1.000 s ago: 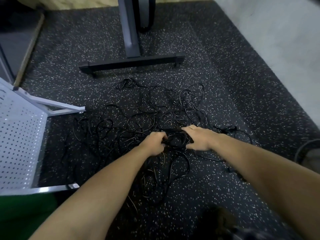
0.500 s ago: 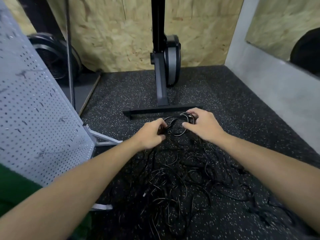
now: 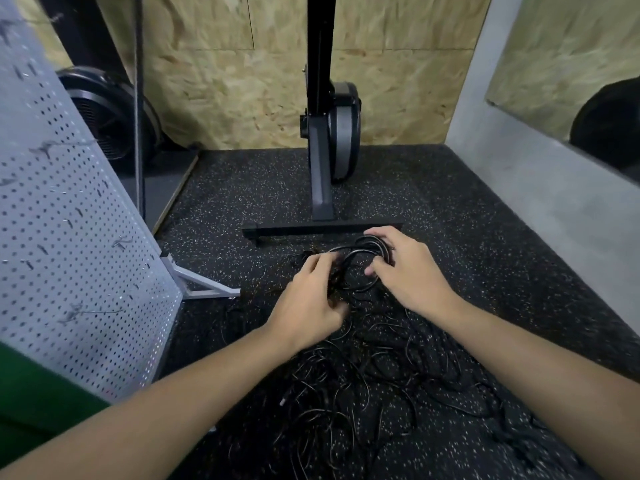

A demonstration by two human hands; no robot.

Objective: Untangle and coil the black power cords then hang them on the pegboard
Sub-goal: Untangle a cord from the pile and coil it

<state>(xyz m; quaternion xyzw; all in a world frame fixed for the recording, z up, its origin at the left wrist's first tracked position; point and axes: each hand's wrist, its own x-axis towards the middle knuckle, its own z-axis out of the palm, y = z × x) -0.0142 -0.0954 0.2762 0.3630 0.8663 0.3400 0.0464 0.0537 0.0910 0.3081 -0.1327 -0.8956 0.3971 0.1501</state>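
Floor, dark with pale specks, is being used as the work spot. Pegboard, white and full of holes, is being kept at the left, well apart from the hands. Small hooks are showing on it, and no cord is seen hanging there.

Under the arms, a big pile of black cords is being left in a tangle on the floor. Past the pile, a small coil is being held between both hands, near the foot of a black stand.

The left hand is being closed on the near side of the coil, with its fingers curled round it. The right hand is being wrapped over the far side, with thumb and fingers pinching the loops.

So the step being done looks like the coiling of one cord, with most of the job not yet done. For the next move, the loose end is being called for. It should be wound in so the loops do not spring open. Then the coil can be carried left to a hook, with care that the pile is not dragged along.
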